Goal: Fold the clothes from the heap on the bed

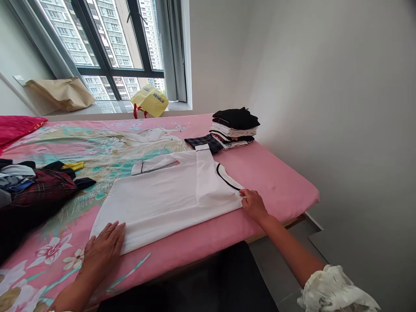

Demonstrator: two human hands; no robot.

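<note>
A ruffled white sleeve (338,290) sits lowest in view, on the person's right arm, which reaches out over the near edge of the bed (282,186). The right hand (255,204) has its fingertips pinched on the edge of a white shirt (169,199), at the end with the dark-trimmed neckline, near the bed's right edge. The left hand (104,249) lies flat and open, palm down and fingers together, gripping nothing; its fingers rest on the shirt's near left corner, close to the bed's near edge.

The shirt lies spread flat along the near part of the bed. One sleeve is folded across its body, and the other points toward the far side.

At the far right corner of the bed stands a stack of folded clothes (234,128), black on top and white beneath, with a dark checked cloth (204,142) just beside it. By the left edge lies a heap of unfolded clothes (35,186), dark, red plaid and yellow. Beyond the far edge, on the window ledge, rest a yellow bag (150,100) and a brown paper bag (61,93).
</note>
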